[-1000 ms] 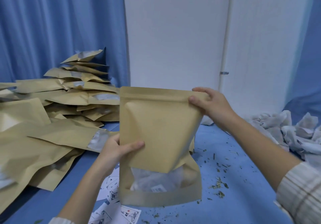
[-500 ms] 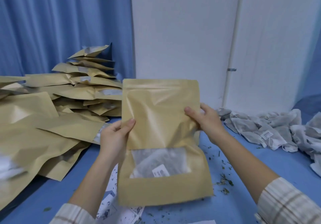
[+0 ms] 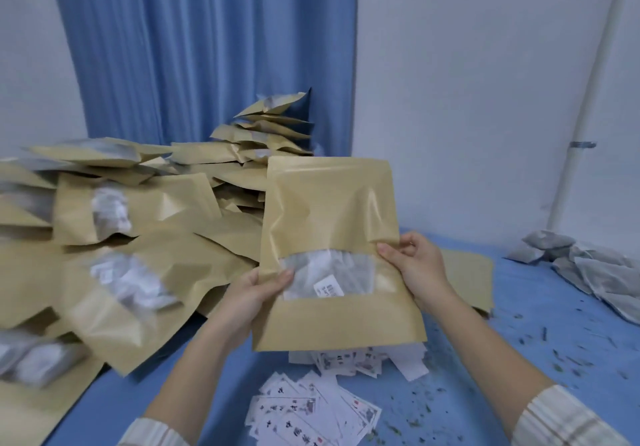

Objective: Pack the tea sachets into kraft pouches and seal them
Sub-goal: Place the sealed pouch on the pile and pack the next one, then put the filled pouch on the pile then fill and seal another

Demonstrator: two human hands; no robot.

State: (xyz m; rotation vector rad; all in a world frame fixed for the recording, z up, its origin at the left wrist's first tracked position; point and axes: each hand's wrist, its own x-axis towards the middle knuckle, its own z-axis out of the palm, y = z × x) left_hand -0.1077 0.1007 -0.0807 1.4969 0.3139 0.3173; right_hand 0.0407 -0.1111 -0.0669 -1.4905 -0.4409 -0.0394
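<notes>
A kraft pouch (image 3: pixel 332 255) is being held upright above the near middle of the blue table (image 3: pixel 540 348), its top edge flat and apparently closed. Through its clear window (image 3: pixel 329 277) at least one white tea sachet (image 3: pixel 322 272) with a small printed tag is showing; a firm count inside is not possible. The left hand (image 3: pixel 258 298) is pinching the pouch's left edge beside the window, thumb in front. The right hand (image 3: pixel 419 269) is gripping the right edge at window height, fingers curled onto the paper. The two hands are standing apart, one at each side.

The pouch is judged light and pliant: the paper is creasing and bowing above the grips, so holding both side edges near the filled lower part is likely keeping it steadiest; the film window looks the weaker spot.

To the left, a heap of filled pouches (image 3: pixel 131 237) is lying, too many and too overlapped to count. One flat pouch (image 3: pixel 467 279) is lying just behind the right hand. At the far right, loose sachets (image 3: pixel 588 269) are piled, number unclear. Printed labels (image 3: pixel 311 411) are lying scattered near, under the held pouch, amid tea crumbs (image 3: pixel 568 359).
</notes>
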